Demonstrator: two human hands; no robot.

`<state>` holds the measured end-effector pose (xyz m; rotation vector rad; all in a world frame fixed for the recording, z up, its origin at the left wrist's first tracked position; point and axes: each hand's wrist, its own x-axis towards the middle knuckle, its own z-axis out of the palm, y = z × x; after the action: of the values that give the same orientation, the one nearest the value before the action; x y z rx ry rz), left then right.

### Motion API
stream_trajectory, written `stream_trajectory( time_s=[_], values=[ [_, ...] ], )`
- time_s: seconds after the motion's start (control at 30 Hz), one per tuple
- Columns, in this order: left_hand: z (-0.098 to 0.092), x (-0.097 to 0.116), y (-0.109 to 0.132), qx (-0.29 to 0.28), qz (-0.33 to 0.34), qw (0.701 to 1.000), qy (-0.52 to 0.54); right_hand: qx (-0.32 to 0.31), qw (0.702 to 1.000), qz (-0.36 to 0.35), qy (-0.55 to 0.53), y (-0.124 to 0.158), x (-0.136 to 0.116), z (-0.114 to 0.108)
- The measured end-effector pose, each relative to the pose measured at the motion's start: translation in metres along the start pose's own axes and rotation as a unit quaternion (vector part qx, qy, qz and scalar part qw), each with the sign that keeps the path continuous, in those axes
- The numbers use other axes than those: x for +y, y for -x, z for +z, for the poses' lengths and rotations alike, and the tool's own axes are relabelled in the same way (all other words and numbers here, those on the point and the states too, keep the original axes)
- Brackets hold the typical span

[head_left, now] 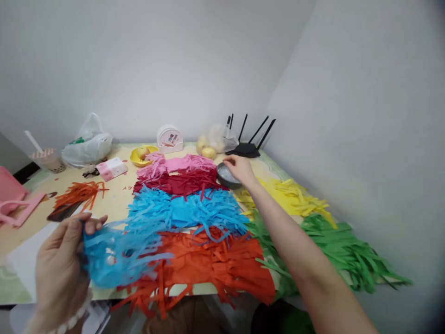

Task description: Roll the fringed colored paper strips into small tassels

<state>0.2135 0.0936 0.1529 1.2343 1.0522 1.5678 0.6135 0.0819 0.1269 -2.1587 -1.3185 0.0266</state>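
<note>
My left hand (62, 257) pinches the edge of a blue fringed tissue paper piece (111, 257) with small whitish spots on it. That piece hangs over the near left part of the table. My right hand (239, 168) reaches across to a dark round bowl (227, 176), its fingers drawn together over the rim. Whatever sits between those fingertips is too small to see. Between my arms lie fringed paper strips in rows: pink (177, 163), dark red (175, 183), blue (187, 211) and orange-red (208, 264).
Right of my forearm lie yellow (292, 197) and green (344, 246) fringed papers. At the back stand a black router (245, 149), bagged fruit (208, 152), a yellow bowl (136, 160) and a plastic bag (88, 148). A drink cup (50, 160) and pink stand (14, 204) are left.
</note>
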Motion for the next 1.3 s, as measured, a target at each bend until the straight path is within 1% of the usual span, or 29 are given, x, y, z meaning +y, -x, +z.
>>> stream_trajectory(
  time_s=[0.07,0.1,0.17,0.23,0.3,0.37,0.43,0.5,0.53,0.6,0.67,0.7,0.73,0.77,0.8,0.87,0.93,0.97,1.07,1.13,1.2,1.3],
  values=[
    [-0.012,-0.003,-0.007,-0.039,-0.056,0.995,-0.071,-0.039,0.997,0.044,0.040,-0.032,0.039,0.011],
    [-0.018,-0.007,-0.009,-0.058,-0.072,0.990,-0.103,-0.061,0.995,0.059,0.056,-0.042,0.053,0.019],
    [-0.028,-0.018,-0.009,-0.094,-0.105,0.980,-0.142,-0.096,0.989,0.078,0.079,-0.052,0.074,0.037],
    [-0.033,-0.029,-0.009,-0.107,-0.136,0.971,-0.163,-0.117,0.985,0.090,0.094,-0.054,0.085,0.053],
    [-0.034,-0.034,-0.010,-0.111,-0.153,0.968,-0.167,-0.123,0.982,0.097,0.101,-0.055,0.091,0.060],
    [-0.031,-0.035,-0.011,-0.129,-0.147,0.967,-0.163,-0.115,0.984,0.099,0.098,-0.055,0.094,0.058],
    [-0.025,-0.032,-0.012,-0.155,-0.121,0.965,-0.173,-0.092,0.988,0.093,0.085,-0.051,0.090,0.048],
    [-0.018,-0.029,-0.011,-0.178,-0.083,0.961,-0.193,-0.062,0.994,0.074,0.056,-0.040,0.076,0.037],
    [-0.014,-0.027,-0.010,-0.189,-0.058,0.960,-0.198,-0.050,0.996,0.058,0.036,-0.029,0.064,0.032],
    [-0.004,-0.024,-0.003,-0.216,0.008,0.958,-0.188,-0.044,0.999,0.007,-0.018,0.002,0.030,0.025],
    [0.009,-0.021,0.007,-0.252,0.073,0.951,-0.161,-0.068,0.991,-0.062,-0.095,0.045,-0.012,0.021],
    [0.015,-0.019,0.013,-0.269,0.096,0.947,-0.147,-0.088,0.970,-0.112,-0.196,0.068,-0.034,0.019],
    [0.022,-0.017,0.020,-0.281,0.110,0.943,-0.138,-0.112,0.944,-0.143,-0.276,0.091,-0.054,0.017],
    [0.028,-0.015,0.027,-0.287,0.117,0.942,-0.131,-0.130,0.921,-0.157,-0.332,0.112,-0.072,0.015],
    [0.032,-0.013,0.033,-0.288,0.119,0.942,-0.126,-0.143,0.900,-0.157,-0.380,0.131,-0.087,0.013],
    [0.036,-0.009,0.045,-0.287,0.116,0.944,-0.117,-0.161,0.866,-0.139,-0.453,0.158,-0.109,0.010],
    [0.034,-0.005,0.055,-0.289,0.111,0.945,-0.106,-0.170,0.843,-0.116,-0.496,0.174,-0.121,0.008],
    [0.031,-0.004,0.058,-0.293,0.110,0.944,-0.101,-0.172,0.837,-0.107,-0.508,0.179,-0.125,0.008],
    [0.019,-0.001,0.064,-0.309,0.113,0.939,-0.098,-0.178,0.826,-0.085,-0.528,0.190,-0.131,0.008],
    [0.012,0.001,0.067,-0.311,0.131,0.935,-0.107,-0.181,0.819,-0.073,-0.540,0.197,-0.134,0.008],
    [0.007,0.002,0.070,-0.306,0.164,0.930,-0.124,-0.175,0.821,-0.072,-0.539,0.204,-0.138,0.009],
    [0.001,0.001,0.074,-0.309,0.226,0.911,-0.155,-0.145,0.842,-0.089,-0.513,0.214,-0.143,0.012]
  ],
)
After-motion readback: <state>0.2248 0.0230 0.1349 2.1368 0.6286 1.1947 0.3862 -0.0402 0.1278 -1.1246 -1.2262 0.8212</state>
